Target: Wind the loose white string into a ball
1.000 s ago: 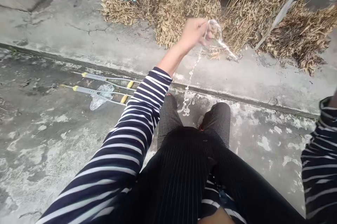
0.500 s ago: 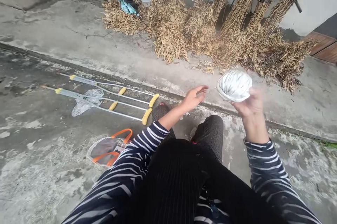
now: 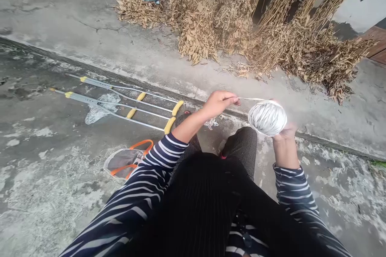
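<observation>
A ball of white yarn-like cord (image 3: 267, 118) rests in my right hand (image 3: 286, 129), whose fingers curl behind and under it, partly hidden. My left hand (image 3: 222, 101) is closed in a pinch on the strand (image 3: 252, 99) that comes off the top of the ball. That strand runs nearly level and taut between my two hands. Both hands are held above my knees. On the ground beyond my left knee lies a small loose tangle of pale strands (image 3: 211, 123).
Two crutches (image 3: 129, 106) with yellow pads lie at the left over a clear plastic bag (image 3: 101, 110). A bag with orange handles (image 3: 122, 162) stands beside my left arm. Dried plant bundles (image 3: 196, 19) lean along the wall behind a low concrete step (image 3: 144, 62).
My left hand has gone from loosely open to pinching the strand. The ball in my right hand has turned and sunk slightly, and a drawn strand now shows between the hands.
</observation>
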`<action>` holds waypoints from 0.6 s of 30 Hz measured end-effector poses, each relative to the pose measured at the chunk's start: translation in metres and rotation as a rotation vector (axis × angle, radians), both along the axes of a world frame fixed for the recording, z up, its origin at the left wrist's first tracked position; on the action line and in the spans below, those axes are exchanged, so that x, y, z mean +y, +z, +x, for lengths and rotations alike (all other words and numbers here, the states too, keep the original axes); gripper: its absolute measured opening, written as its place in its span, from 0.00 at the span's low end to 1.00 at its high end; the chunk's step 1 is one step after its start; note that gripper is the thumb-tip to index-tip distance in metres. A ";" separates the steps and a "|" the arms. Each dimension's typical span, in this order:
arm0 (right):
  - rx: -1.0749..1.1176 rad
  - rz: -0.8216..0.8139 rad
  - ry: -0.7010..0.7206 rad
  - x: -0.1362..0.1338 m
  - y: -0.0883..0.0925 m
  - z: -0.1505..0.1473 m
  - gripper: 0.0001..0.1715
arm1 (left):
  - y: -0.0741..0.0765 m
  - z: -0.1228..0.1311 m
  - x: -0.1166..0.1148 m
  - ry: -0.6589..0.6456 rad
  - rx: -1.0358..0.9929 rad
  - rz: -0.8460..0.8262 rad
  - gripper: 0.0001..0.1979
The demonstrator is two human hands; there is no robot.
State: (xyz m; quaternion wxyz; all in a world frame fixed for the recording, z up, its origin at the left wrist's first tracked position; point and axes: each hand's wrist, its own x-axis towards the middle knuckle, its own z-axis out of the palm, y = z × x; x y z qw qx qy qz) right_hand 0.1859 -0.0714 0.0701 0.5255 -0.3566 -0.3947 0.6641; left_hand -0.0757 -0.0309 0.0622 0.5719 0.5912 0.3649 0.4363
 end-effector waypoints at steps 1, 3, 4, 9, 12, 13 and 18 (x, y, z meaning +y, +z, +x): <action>-0.016 0.019 0.047 -0.001 -0.002 0.001 0.45 | 0.003 -0.006 0.003 -0.054 -0.030 -0.012 0.10; -0.045 0.047 0.131 -0.002 -0.003 0.002 0.46 | 0.007 -0.017 0.009 -0.168 -0.102 -0.047 0.13; -0.059 0.053 0.166 -0.002 -0.003 0.001 0.47 | 0.008 -0.022 0.012 -0.225 -0.145 -0.076 0.15; -0.112 0.050 0.296 0.000 -0.002 -0.004 0.47 | 0.001 -0.036 0.022 -0.361 -0.295 -0.211 0.19; -0.176 0.036 0.366 0.003 -0.003 -0.005 0.46 | 0.001 -0.039 0.025 -0.294 -0.291 -0.263 0.15; -0.201 0.038 0.386 0.004 -0.003 -0.005 0.44 | 0.003 -0.040 0.026 -0.268 -0.277 -0.271 0.14; -0.262 0.090 0.465 0.007 0.002 -0.006 0.41 | 0.023 -0.043 0.024 -0.113 -0.154 -0.238 0.15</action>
